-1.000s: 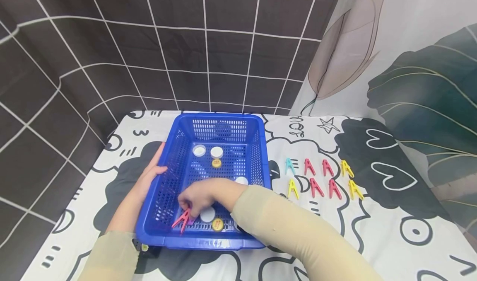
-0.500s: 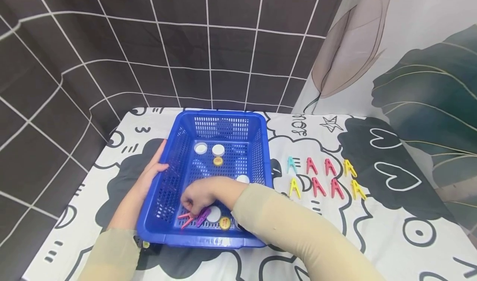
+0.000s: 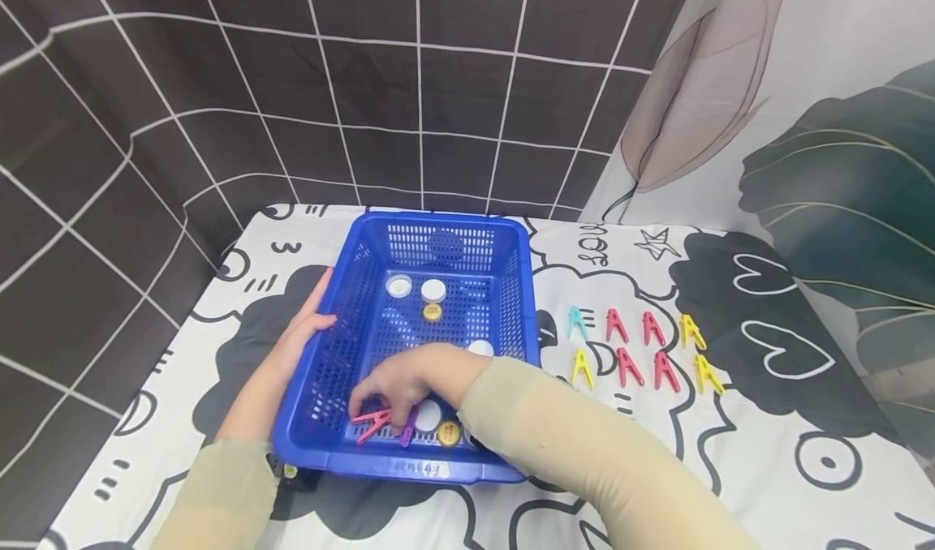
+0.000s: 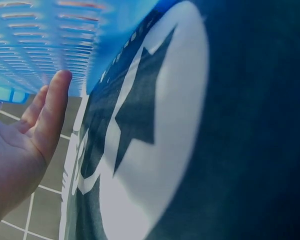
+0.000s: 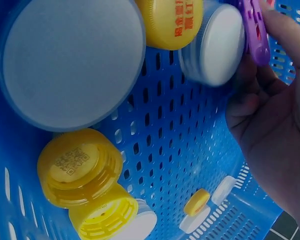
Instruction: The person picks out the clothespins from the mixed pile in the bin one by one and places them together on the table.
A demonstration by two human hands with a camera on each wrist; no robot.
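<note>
My left hand (image 3: 295,335) lies against the outer left wall of the blue basket (image 3: 402,470), fingers extended, thumb at the rim. In the left wrist view, fingertips (image 4: 64,77) touch its perforated side. Down inside the basket, my right hand (image 3: 398,380) spreads thumb and finger over a pink clothespin (image 3: 374,423), whose legs point left. A purple clothespin (image 3: 409,428) sits beside the thumb. The right wrist view places the purple clothespin (image 5: 255,32) by the digits; lower fingers are curled and partly shadowed. No firm pinch shows.
White caps (image 3: 433,291) and yellow caps (image 3: 449,432) lie about the basket floor. To the right, several red, yellow and turquoise clothespins (image 3: 661,371) form two rows on the patterned cloth (image 3: 738,485). A dark tiled-pattern curtain (image 3: 365,88) hangs behind.
The pink clothespin, earlier at the right fingertips, now lies lower under the hand. Right fingers have spread apart. The purple clothespin has turned more upright in view; the left hand keeps its place.
</note>
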